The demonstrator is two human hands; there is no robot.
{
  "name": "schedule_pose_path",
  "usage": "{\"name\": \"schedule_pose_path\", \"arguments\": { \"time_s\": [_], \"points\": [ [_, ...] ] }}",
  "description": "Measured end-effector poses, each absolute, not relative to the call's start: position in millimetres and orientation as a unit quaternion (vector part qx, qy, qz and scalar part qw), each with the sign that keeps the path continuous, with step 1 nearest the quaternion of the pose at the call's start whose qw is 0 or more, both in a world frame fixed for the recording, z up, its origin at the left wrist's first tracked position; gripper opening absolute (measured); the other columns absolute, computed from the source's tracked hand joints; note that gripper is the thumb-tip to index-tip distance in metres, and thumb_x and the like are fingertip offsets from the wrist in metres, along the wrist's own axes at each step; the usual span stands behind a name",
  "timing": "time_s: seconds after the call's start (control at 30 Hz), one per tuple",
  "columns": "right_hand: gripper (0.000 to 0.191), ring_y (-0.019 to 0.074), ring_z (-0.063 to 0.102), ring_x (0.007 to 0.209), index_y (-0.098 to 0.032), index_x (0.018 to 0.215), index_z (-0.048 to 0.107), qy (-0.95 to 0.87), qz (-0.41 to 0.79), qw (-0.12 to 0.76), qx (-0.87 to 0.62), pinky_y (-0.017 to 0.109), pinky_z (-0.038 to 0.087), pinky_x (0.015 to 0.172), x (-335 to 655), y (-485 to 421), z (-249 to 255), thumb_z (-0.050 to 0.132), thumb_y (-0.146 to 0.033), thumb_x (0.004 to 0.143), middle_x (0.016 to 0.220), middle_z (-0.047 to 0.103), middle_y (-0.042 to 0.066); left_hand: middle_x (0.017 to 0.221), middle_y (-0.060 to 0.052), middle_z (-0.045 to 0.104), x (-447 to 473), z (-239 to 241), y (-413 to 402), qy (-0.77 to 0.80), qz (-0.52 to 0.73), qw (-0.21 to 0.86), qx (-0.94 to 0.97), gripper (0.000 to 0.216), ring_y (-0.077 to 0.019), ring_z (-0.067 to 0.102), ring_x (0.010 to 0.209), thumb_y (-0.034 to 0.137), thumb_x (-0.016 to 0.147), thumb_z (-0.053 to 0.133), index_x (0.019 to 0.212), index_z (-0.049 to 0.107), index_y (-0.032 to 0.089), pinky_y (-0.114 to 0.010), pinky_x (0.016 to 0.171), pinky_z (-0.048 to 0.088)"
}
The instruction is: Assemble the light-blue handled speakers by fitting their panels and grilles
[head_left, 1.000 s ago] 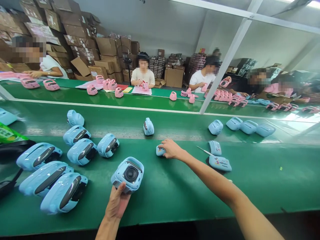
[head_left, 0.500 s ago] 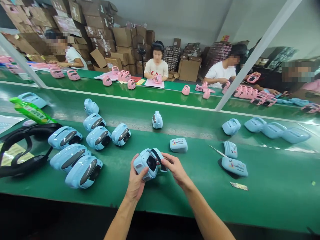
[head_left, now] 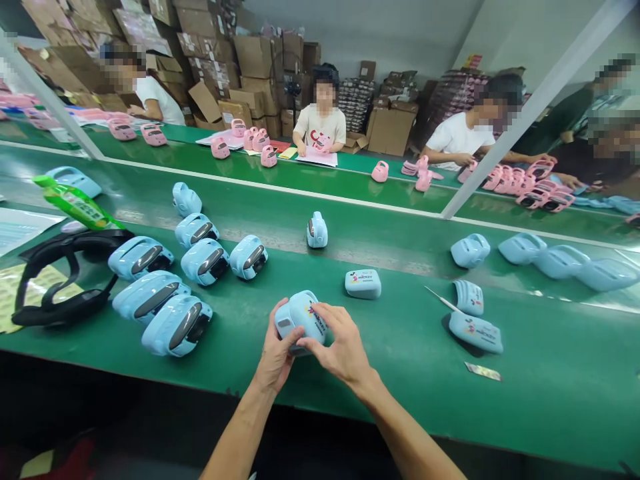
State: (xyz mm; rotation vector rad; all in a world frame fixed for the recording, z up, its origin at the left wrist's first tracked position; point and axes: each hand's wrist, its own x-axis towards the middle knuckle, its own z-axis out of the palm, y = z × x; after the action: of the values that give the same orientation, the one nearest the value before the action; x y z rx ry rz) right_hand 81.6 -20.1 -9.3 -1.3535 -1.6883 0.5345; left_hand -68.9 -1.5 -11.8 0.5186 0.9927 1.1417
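My left hand [head_left: 274, 353] is wrapped round a light blue plastic housing [head_left: 286, 319] from its left side, thumb in front. The fingers of my right hand [head_left: 346, 343] grip a matching blue front cover [head_left: 315, 324] printed with a cartoon and "Mickey". That cover lies against the housing's open face; whether it is fully seated I cannot tell. Just beyond my hands, another printed cover [head_left: 363, 285] rests on the green table. On the right lie a printed cover [head_left: 475, 332], a stack of curved covers [head_left: 470, 298] and a thin white rod [head_left: 441, 298].
Several blue housings [head_left: 177, 327] stand at left beside a black head strap [head_left: 70, 280] and a green packet [head_left: 75, 203]. More blue shells [head_left: 565, 261] line the far right. A small label strip [head_left: 483, 371] lies nearer. Co-workers handle pink housings [head_left: 380, 171] across a divider.
The printed cover in my right hand has turned and moved left onto the housing's face, hiding the black round part inside. The camera view has shifted slightly.
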Motion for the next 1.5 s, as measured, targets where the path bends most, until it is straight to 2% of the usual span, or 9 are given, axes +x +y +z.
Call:
{"name": "schedule_pose_path", "arguments": {
  "time_s": [0.07,0.17,0.27,0.4,0.63,0.83,1.17,1.5],
  "points": [
    [0.078,0.0362,0.054,0.132,-0.023,0.145,0.055,-0.723,0.212,0.412,-0.512,0.058,0.048,0.110,87.8,-22.2,-5.5,0.082,-0.051,0.077,0.146,0.058,0.018,0.119,-0.004,0.071,-72.6,-9.8,-2.4,0.445,0.505,0.704,0.229,0.091,-0.0218,0.069,0.098,0.036,0.061,0.094,0.140,0.050,0.032,-0.027,0.076,0.057],
    [0.103,0.0387,0.032,0.151,-0.021,0.158,0.034,-0.798,0.221,0.366,-0.425,0.060,0.036,0.119,100.8,-22.5,4.5,0.083,-0.056,0.075,0.164,0.033,0.020,0.131,-0.006,0.069,-81.3,-6.8,-4.5,0.416,0.473,0.742,0.227,0.083,-0.0284,0.068,0.111,0.039,0.068,0.088,0.142,0.050,0.034,-0.035,0.088,0.058],
    [0.110,0.0383,0.020,0.156,-0.023,0.162,0.023,-0.847,0.230,0.315,-0.360,0.060,0.029,0.123,110.7,-21.2,13.9,0.082,-0.057,0.075,0.168,0.024,0.019,0.137,-0.007,0.066,-89.6,-3.1,-8.1,0.382,0.434,0.780,0.241,0.078,-0.0334,0.066,0.118,0.042,0.072,0.084,0.143,0.051,0.036,-0.043,0.098,0.055],
    [0.101,0.0360,0.028,0.154,-0.026,0.160,0.026,-0.860,0.230,0.310,-0.334,0.057,0.032,0.122,114.4,-22.3,17.0,0.080,-0.055,0.080,0.164,0.032,0.019,0.136,-0.009,0.067,-94.9,-0.5,-13.8,0.375,0.409,0.788,0.267,0.081,-0.0374,0.064,0.121,0.041,0.069,0.085,0.143,0.052,0.034,-0.046,0.099,0.054],
    [0.096,0.0348,0.040,0.145,-0.027,0.158,0.031,-0.859,0.211,0.347,-0.312,0.053,0.043,0.115,115.6,-27.6,14.3,0.078,-0.058,0.080,0.154,0.039,0.019,0.126,-0.009,0.069,-94.7,-3.1,-20.7,0.388,0.410,0.776,0.282,0.085,-0.0353,0.065,0.116,0.039,0.060,0.092,0.136,0.056,0.031,-0.037,0.087,0.056],
    [0.100,0.0374,0.039,0.144,-0.029,0.158,0.031,-0.867,0.199,0.329,-0.316,0.059,0.041,0.115,116.5,-27.0,17.9,0.080,-0.061,0.077,0.158,0.038,0.018,0.123,-0.009,0.069,-94.3,1.3,-21.7,0.389,0.411,0.773,0.286,0.081,-0.0334,0.066,0.112,0.035,0.061,0.091,0.135,0.056,0.031,-0.037,0.086,0.056],
    [0.091,0.0344,0.046,0.139,-0.031,0.156,0.038,-0.863,0.187,0.352,-0.311,0.056,0.044,0.112,117.7,-25.8,21.1,0.078,-0.058,0.080,0.152,0.045,0.017,0.118,-0.006,0.069,-90.3,13.9,-23.8,0.420,0.407,0.762,0.276,0.076,-0.0301,0.066,0.110,0.033,0.063,0.090,0.131,0.055,0.029,-0.036,0.087,0.055],
    [0.096,0.0350,0.048,0.135,-0.031,0.153,0.044,-0.852,0.228,0.333,-0.335,0.057,0.045,0.109,122.4,-22.3,21.9,0.086,-0.057,0.071,0.149,0.046,0.018,0.113,-0.006,0.072,-83.8,13.1,-18.9,0.412,0.397,0.782,0.248,0.068,-0.0295,0.066,0.108,0.034,0.065,0.090,0.126,0.060,0.026,-0.036,0.086,0.056]
  ]
}}
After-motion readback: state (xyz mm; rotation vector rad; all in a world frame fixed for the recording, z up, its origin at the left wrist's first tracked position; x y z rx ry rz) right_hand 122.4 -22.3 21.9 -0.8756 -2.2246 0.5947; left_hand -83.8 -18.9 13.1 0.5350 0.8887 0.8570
